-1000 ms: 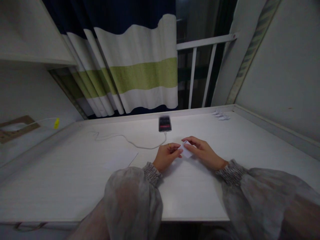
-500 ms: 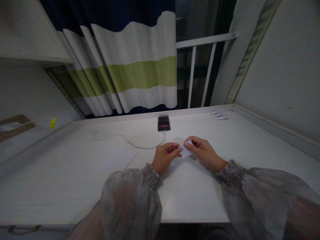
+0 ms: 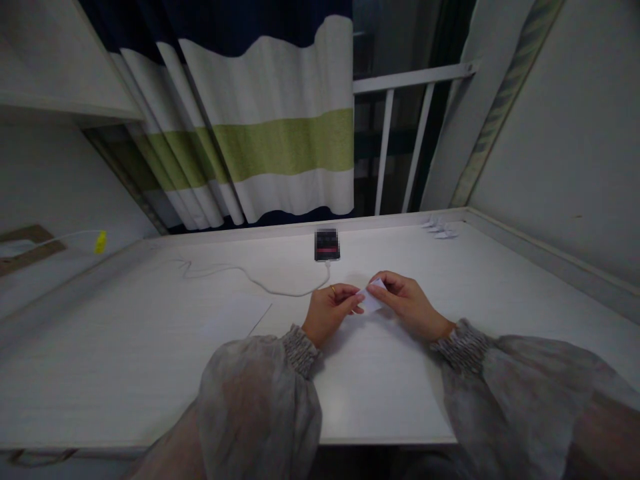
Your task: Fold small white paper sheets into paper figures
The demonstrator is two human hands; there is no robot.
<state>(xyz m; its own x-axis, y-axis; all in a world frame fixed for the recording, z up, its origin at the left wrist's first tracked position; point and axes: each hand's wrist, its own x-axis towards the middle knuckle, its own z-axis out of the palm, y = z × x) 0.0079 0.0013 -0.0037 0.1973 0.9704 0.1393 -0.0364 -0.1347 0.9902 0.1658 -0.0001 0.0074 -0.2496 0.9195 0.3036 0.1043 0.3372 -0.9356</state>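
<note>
At desk centre, both hands meet on 1 small folded paper [image 3: 371, 301].

Left hand [image 3: 327, 312]: fingers curled, thumb and fingertips pinching the paper's left edge. A ring [image 3: 333, 289] shows on 1 finger.

Right hand [image 3: 410, 305]: fingers bent over the paper's right side, pinching it from above.

The paper sits between the 2 hands, low over the desk [image 3: 150, 360]. Whether it touches the surface cannot be told. Grey sleeves [image 3: 260, 393] are gathered at both cuffs.

Just beyond the hands: a phone [image 3: 327, 245] lying flat, with a white cable [image 3: 250, 279] running from it off to the left.

Left of the left hand, apart from it: 1 flat sheet [image 3: 235, 320].

Far right corner: a few small folded paper shapes [image 3: 440, 229], well apart from the hands.

Behind the desk: a striped curtain [image 3: 280, 147] and a white railing [image 3: 400, 133].
</note>
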